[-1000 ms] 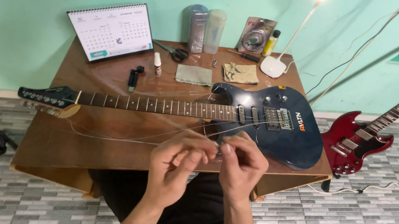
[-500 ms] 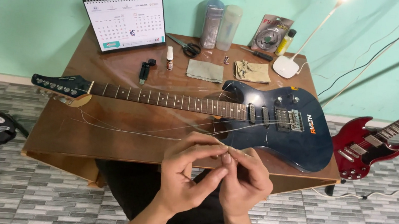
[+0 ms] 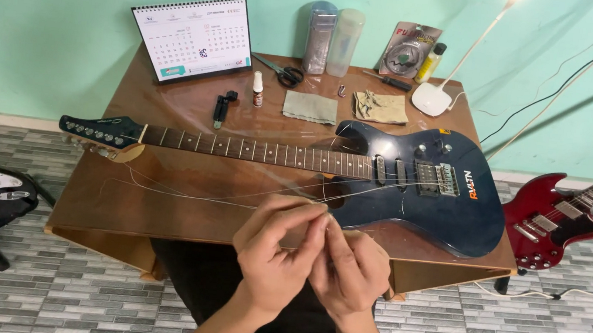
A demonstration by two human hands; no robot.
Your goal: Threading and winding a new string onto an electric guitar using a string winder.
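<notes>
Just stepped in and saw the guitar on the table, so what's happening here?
A person pinches a thin guitar string between both hands, left hand and right hand close together at the table's near edge. A dark blue electric guitar lies flat across the table, loose strings trailing off it. Scissors, cloths and a calendar sit behind.

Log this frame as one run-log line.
left hand: pinching thin metal guitar string | right hand: pinching same string | dark blue electric guitar: flat on brown wooden table | hands touching at table's near edge
</notes>
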